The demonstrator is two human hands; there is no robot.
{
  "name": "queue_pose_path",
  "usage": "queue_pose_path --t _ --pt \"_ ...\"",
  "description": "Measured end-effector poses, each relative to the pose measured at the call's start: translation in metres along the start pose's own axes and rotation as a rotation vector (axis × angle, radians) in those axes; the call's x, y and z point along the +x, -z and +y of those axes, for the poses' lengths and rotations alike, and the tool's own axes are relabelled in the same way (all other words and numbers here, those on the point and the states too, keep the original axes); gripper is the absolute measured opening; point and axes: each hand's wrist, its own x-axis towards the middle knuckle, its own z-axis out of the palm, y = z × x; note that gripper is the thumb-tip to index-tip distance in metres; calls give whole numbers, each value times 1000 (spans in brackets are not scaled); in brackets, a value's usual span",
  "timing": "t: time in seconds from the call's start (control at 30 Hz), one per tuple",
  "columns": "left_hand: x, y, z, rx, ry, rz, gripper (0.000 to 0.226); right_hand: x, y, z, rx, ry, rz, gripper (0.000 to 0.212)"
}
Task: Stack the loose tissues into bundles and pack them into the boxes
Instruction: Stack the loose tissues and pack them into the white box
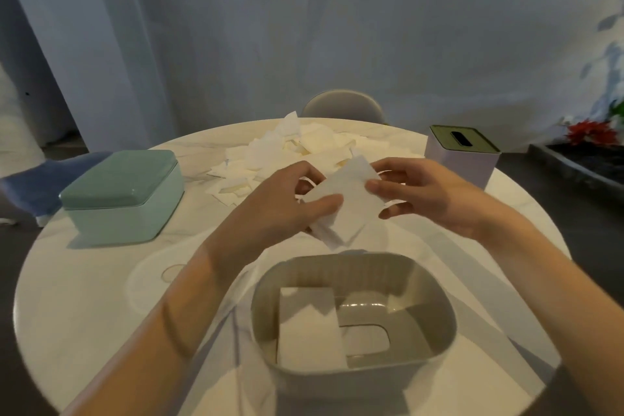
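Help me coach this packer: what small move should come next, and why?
Probably lower the bundle, held by the left hand and right hand, into the open grey box just below; it holds tissues with space beside them.

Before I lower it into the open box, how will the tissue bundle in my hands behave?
The tissue bundle is probably floppy and light: its lower corner droops below the left hand. The sheets look uneven, so they may slide apart unless the right hand also supports them over the grey box.

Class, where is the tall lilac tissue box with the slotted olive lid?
In the head view, tall lilac box stands at the table's far right, beyond the right hand.
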Motion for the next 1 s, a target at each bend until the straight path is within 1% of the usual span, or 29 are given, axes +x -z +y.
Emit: queue_pose_path --t 0.07,0.2,0.27,0.37,0.43,0.53,0.6,0.7,0.83,0.9,1.0 --pt "-21 0 13 -69 56 -73 29 -10 6 -16 -50 -65 -71 39" --pt "-52 -17 20 -5 183 -215 49 -26 10 -32 -289 -158 -221 35" --pt "-62 -28 18 37 215 -226 58 -31 10 -31 -380 -200 -244 33" --pt "-71 -38 15 72 226 -196 62 -36 7 -31 -514 -216 -247 25" --pt "-74 -41 15 103 231 -220 62 -37 2 -33 -631 -189 -233 21" --pt "-73 -40 14 158 251 -316 62 -40 -9 -31 -757 -192 -180 20" --pt "-72 -37 12 185 256 -388 59 -43 -17 -26 -794 -190 -131 23" --pt "-70 -32 9 204 262 -474 57 -45 -29 -17 -879 -161 -68 33" --pt "-67 -26 13 254 243 -450 36 -40 -38 -9 -954 -165 -22 46" --pt "-66 -28 13 245 232 -455 32 -37 -39 -4 -988 -211 -28 50" --pt "-64 -30 8 284 229 -494 32 -32 -42 6 -1025 -241 -86 53"
